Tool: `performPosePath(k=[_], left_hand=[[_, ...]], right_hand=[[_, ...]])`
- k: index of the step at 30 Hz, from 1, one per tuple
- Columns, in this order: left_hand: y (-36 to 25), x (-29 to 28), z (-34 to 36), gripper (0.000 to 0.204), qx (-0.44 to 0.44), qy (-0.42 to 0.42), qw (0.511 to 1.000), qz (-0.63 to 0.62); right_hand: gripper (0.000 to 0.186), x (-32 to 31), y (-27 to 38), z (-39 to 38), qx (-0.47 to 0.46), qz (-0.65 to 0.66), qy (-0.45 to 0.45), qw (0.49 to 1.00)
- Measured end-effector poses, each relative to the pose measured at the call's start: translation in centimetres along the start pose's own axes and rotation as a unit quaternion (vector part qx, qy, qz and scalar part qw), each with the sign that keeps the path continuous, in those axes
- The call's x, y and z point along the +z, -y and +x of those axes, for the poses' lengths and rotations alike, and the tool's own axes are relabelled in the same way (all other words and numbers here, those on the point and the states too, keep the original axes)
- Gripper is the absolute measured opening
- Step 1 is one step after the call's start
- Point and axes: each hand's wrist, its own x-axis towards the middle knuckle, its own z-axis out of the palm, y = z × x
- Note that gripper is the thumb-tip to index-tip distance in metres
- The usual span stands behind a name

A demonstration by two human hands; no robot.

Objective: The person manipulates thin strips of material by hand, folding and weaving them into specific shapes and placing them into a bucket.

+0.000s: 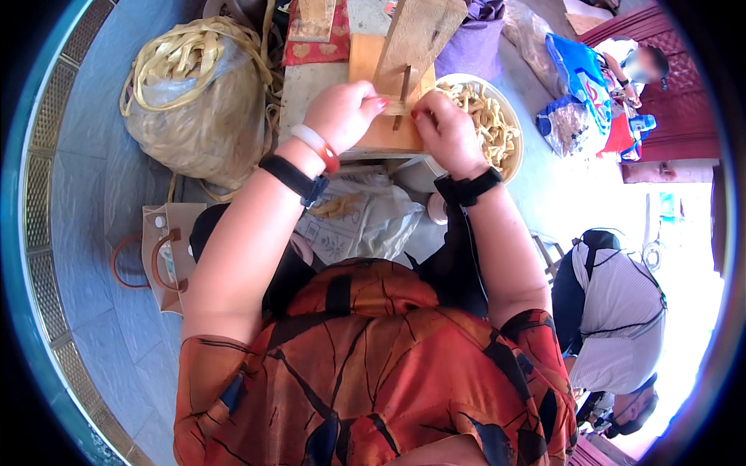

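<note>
At the upper middle of the frame, the wooden stand (pixel 388 70) looked like raw, matt timber with a rough grain. The pale strip (pixel 388 103) across it was dry and fibrous. At the upper left, the sack (pixel 203 116) was thin, crinkled plastic with a dull sheen. The bowl (pixel 509 116) at the upper right had a smooth, glossy rim. The floor (pixel 93 256) was matt grey tile.
</note>
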Motion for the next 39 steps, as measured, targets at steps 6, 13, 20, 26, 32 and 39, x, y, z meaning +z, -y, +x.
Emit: performPosePath(k=[6, 13, 20, 26, 32, 39], left_hand=[[0.0, -0.9, -4.7, 0.017, 0.048, 0.086, 0.993, -0.061], [-0.2, 0.5, -10.0, 0.014, -0.094, 0.323, 0.814, -0.473], [3.2, -3.3, -11.6, 0.015, -0.13, 0.301, 0.672, -0.664], [-2.1, -3.4, -11.6, 0.037, 0.204, 0.09, 0.934, -0.277], [-0.3, -2.0, -12.3, 0.018, 0.122, 0.27, 0.932, -0.209], [0.5, -0.4, -11.7, 0.028, 0.009, 0.271, 0.852, -0.447]], right_hand=[[0.029, -3.5, -1.2, -4.2, -0.062, -0.216, -0.103, 0.969], [0.024, -0.4, 6.7, -8.8, -0.203, -0.036, 0.075, 0.976], [0.032, -1.8, 6.9, -8.8, -0.218, -0.11, -0.042, 0.969], [0.027, -0.3, 11.2, -9.3, -0.204, 0.157, 0.129, 0.958], [0.021, 1.4, 9.2, -9.6, -0.237, 0.005, 0.043, 0.971], [0.008, 3.1, 7.5, -9.1, 0.234, 0.534, 0.036, 0.812]])
